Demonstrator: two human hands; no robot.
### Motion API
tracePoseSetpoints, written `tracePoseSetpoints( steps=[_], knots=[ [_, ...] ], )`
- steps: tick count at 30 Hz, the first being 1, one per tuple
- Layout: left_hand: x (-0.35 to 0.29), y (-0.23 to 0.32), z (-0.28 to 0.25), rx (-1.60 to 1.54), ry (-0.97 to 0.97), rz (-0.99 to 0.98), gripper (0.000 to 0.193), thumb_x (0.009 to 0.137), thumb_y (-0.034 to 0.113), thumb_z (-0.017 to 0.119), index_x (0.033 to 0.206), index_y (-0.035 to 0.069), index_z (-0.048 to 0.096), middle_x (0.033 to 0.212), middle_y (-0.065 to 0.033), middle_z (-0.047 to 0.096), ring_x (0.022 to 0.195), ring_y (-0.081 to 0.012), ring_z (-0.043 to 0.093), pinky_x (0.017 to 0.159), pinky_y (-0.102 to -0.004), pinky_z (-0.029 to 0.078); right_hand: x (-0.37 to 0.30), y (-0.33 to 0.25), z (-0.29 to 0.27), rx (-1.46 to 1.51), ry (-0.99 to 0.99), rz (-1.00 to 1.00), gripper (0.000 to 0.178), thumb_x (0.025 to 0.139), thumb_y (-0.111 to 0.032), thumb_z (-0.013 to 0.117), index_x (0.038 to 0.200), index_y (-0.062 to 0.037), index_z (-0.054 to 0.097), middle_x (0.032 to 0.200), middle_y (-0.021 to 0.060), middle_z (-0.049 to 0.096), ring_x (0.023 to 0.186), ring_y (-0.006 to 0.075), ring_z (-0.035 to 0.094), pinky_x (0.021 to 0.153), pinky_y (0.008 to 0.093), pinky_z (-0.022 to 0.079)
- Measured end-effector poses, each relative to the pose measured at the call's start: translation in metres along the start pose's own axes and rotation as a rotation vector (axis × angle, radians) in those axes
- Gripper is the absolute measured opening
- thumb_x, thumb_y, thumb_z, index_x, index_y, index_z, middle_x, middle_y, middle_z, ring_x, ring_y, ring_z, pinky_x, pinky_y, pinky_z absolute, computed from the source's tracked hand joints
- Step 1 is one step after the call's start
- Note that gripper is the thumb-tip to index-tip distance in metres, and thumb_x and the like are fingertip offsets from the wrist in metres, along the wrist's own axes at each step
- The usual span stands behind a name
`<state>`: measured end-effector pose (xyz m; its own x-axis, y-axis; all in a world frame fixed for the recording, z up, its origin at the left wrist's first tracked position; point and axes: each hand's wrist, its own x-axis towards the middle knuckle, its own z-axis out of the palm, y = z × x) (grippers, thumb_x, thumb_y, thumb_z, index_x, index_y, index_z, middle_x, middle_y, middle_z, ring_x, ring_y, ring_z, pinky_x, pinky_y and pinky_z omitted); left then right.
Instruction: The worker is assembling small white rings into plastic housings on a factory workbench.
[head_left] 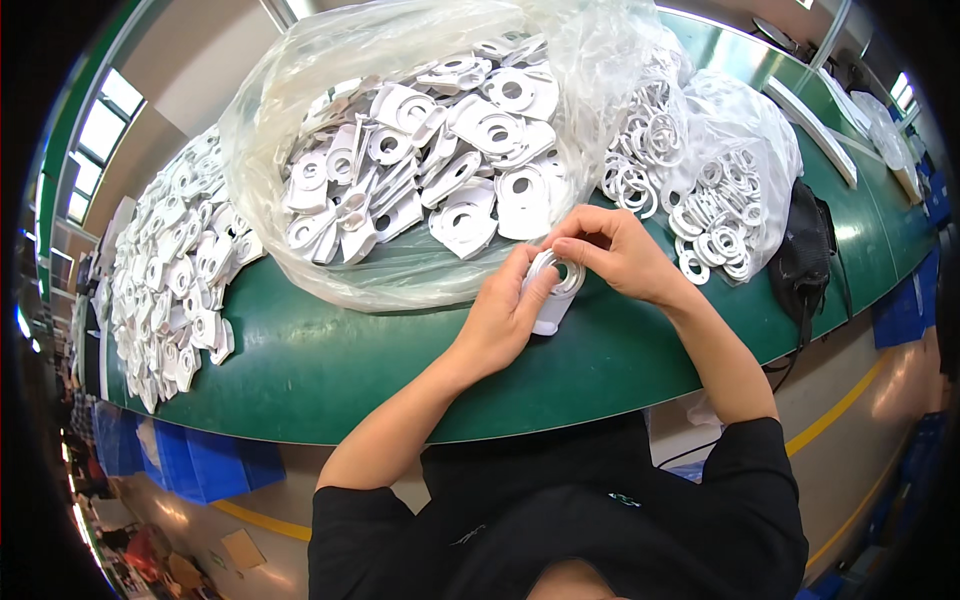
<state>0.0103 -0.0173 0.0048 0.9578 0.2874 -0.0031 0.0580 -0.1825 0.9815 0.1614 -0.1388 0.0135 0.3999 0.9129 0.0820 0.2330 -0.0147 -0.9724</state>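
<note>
Over the green table [330, 375], my left hand [502, 312] grips a white plastic part [548, 322] with a round opening and a flat tab. Its thumb lies across the front of the round end. My right hand [632, 258] is closed in a pinch at the upper rim of that same part; its fingertips hide whatever is between them. Just beyond both hands, a large clear plastic bag [345, 292] lies open, full of similar white parts [465, 215]. Flat white rings [722, 240] spill from clear bags to the right of my right hand.
A heap of white parts [175, 285] covers the table's left end. At right lie a black bag [803, 250] with a strap and a long white strip [812, 130]. Blue bins [215, 462] stand below the table edge at left.
</note>
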Motion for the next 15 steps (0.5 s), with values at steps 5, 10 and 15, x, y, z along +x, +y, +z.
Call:
tracePoseSetpoints(
  steps=[5, 10, 15],
  knots=[
    [0.000, -0.015, -0.004, 0.164, 0.048, 0.061, 0.024, 0.097, 0.023, 0.045, 0.099, -0.001, 0.052, 0.078, -0.0131, 0.059, 0.063, -0.0212, 0.055, 0.060, -0.0341, 0.042, -0.002, 0.001, 0.012, -0.174, -0.019, -0.132, 0.012, 0.090, -0.011, 0.060, 0.090, 0.0013, 0.060, 0.080, 0.0026, 0.060, 0.072, 0.0073, 0.051, 0.065, 0.0233, 0.043],
    [0.001, -0.010, -0.008, 0.237, 0.012, -0.036, 0.030, 0.100, 0.023, 0.041, 0.087, -0.001, 0.055, 0.076, -0.0092, 0.060, 0.066, -0.0159, 0.054, 0.060, -0.0309, 0.041, -0.003, 0.007, 0.020, -0.190, 0.073, -0.131, 0.014, 0.093, -0.014, 0.056, 0.092, 0.0004, 0.059, 0.079, 0.0010, 0.057, 0.073, 0.0081, 0.050, 0.066, 0.0232, 0.042],
    [0.005, -0.016, 0.008, -0.422, 0.262, 0.177, 0.021, 0.099, 0.018, 0.042, 0.113, 0.002, 0.045, 0.094, -0.0049, 0.059, 0.084, -0.0093, 0.055, 0.073, -0.0269, 0.045, 0.003, 0.007, 0.026, 0.284, 0.231, -0.054, 0.022, 0.098, -0.020, 0.051, 0.100, -0.0001, 0.061, 0.085, -0.0022, 0.060, 0.077, 0.0020, 0.051, 0.068, 0.0178, 0.041]
  ],
)
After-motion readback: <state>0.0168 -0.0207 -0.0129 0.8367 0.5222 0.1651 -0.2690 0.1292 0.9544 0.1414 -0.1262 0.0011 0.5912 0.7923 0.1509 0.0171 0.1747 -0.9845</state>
